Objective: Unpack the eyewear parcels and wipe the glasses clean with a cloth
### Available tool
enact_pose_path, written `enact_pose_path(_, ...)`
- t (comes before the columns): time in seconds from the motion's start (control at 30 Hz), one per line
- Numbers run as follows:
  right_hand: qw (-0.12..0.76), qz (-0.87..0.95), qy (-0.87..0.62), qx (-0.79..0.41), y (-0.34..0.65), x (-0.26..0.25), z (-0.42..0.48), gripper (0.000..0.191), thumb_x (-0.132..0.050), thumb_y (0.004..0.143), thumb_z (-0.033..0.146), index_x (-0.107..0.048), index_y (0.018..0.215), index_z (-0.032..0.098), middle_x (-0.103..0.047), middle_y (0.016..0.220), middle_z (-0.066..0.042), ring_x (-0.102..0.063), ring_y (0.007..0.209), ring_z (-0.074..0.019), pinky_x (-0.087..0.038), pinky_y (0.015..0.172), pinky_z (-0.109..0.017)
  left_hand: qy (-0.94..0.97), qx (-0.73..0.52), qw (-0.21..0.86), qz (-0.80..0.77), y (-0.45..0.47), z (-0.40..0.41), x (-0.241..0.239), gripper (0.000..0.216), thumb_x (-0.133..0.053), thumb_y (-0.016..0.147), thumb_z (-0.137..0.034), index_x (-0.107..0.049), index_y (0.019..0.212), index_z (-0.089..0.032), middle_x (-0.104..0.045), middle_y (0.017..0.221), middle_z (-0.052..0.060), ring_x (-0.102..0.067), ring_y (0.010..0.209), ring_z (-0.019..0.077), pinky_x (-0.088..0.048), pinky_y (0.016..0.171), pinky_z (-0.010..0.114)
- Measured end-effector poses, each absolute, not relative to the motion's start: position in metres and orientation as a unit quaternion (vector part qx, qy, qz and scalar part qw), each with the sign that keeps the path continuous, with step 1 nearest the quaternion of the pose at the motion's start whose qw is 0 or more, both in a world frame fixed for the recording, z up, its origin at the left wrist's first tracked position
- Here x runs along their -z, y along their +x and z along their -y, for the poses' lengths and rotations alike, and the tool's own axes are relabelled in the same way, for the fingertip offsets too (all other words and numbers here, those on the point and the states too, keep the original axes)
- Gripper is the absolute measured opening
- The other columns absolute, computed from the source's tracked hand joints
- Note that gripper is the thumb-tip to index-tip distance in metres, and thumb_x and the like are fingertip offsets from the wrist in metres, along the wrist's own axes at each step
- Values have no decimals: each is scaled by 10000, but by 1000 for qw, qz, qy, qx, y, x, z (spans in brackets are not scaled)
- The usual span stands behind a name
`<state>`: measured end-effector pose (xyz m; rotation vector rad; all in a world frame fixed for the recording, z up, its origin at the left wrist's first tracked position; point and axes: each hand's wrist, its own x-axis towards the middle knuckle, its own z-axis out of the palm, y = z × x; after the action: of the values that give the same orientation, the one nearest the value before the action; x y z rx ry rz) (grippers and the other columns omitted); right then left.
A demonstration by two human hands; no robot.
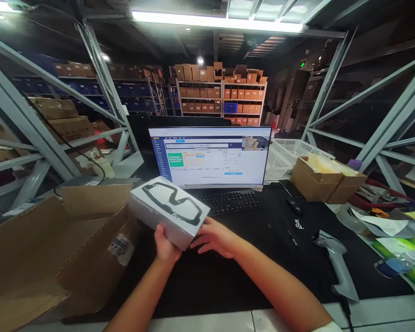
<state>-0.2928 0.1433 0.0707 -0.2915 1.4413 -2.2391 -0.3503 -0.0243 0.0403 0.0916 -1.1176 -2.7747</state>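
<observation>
A white and grey box [164, 214], printed with a dark goggle-shaped outline on top, is held tilted over the desk. My left hand [168, 244] grips its near side from below, thumb against the front face; the fingers underneath are hidden. At the box's right end is my right hand [216, 237], fingers stretched and apart, close against the corner. Whether it bears any weight I cannot tell. Left of the box stands a large opened cardboard carton [93, 249] with a label on its side. Behind are a black keyboard [231, 201] and a lit monitor [210, 161].
On the black desk mat [228, 286] lie a barcode scanner [337, 263], a pen [292, 237] and a mouse [293, 206]. Cardboard bins [314, 182], white baskets [280, 159] and a bottle [397, 263] line the right side. Metal posts frame the desk.
</observation>
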Motion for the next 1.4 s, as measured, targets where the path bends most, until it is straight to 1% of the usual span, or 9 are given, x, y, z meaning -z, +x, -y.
enact_pose_path(0.17, 177, -505, -99, 839, -291, -67, -143, 670, -754, 755, 483, -489, 1340, 294, -690, 1100, -36, -712, 881, -210, -533, 707, -306, 36, 930, 40, 365, -348, 23, -36, 577, -787, 599, -630, -734, 989, -208, -771, 925, 55, -712, 994, 307, -586, 913, 423)
enact_pose_path(0.3, 181, -522, -109, 827, -291, -68, -148, 704, -775, 742, 491, -484, 1355, 305, -680, 1153, -41, -701, 903, -206, -548, 681, -297, 30, 930, 35, 364, -346, 27, -41, 669, -846, 483, -702, -741, 939, -224, -771, 895, 36, -721, 865, 263, -615, 794, 370)
enact_pose_path(0.43, 173, -551, -108, 809, -289, -70, -145, 705, -809, 701, 459, -531, 1322, 275, -669, 1201, -68, -690, 910, -205, -559, 658, -292, -4, 924, 2, 383, -349, 35, -40, 815, -865, 359, -735, -739, 959, -197, -776, 919, 64, -726, 844, 297, -625, 728, 407)
enact_pose_path(0.87, 192, -524, -81, 826, -286, -70, -145, 620, -722, 685, 282, -537, 1277, 267, -672, 1156, -39, -692, 929, -218, -576, 713, -344, 0, 916, 48, 397, -354, 36, -22, 651, -831, 489, -688, -735, 886, -182, -771, 841, 71, -740, 863, 295, -622, 761, 371)
enact_pose_path(1.07, 191, -576, -110, 787, -285, -71, -145, 681, -757, 741, 354, -489, 1363, 283, -663, 1249, -73, -692, 1002, -219, -557, 776, -340, 15, 917, 74, 392, -351, 36, -33, 657, -833, 451, -703, -723, 878, -216, -772, 898, 36, -723, 968, 278, -613, 853, 353)
enact_pose_path(1.17, 78, -724, -108, 677, -290, -82, -157, 707, -733, 769, 277, -465, 1424, 275, -616, 1370, -107, -690, 1010, -198, -547, 810, -328, 22, 912, 104, 397, -353, 34, -42, 646, -783, 523, -726, -724, 928, -226, -772, 982, 37, -695, 1064, 280, -594, 915, 366)
enact_pose_path(1.27, -119, -862, -15, 493, -299, -101, -201, 334, -534, 906, 224, -618, 1228, 196, -679, 1248, -92, -663, 1054, -182, -515, 888, -311, 12, 904, 115, 411, -357, 32, -47, 596, -745, 585, -704, -723, 960, -240, -758, 1096, 29, -652, 1168, 281, -561, 994, 381)
enact_pose_path(1.33, -152, -890, 50, 428, -300, -112, -246, 291, -411, 981, 246, -651, 1130, 174, -697, 1176, -88, -634, 1101, -191, -477, 943, -318, 11, 901, 111, 419, -360, 31, -48, 556, -733, 607, -674, -720, 959, -243, -751, 1115, 24, -633, 1198, 280, -537, 1038, 386)
enact_pose_path(1.4, -133, -913, 109, 371, -293, -116, -292, 289, -421, 1001, 285, -677, 1036, 156, -706, 1127, -101, -628, 1101, -215, -452, 969, -333, 30, 900, 104, 422, -361, 31, -46, 483, -703, 665, -630, -718, 949, -241, -752, 1090, 23, -632, 1191, 268, -516, 1067, 378)
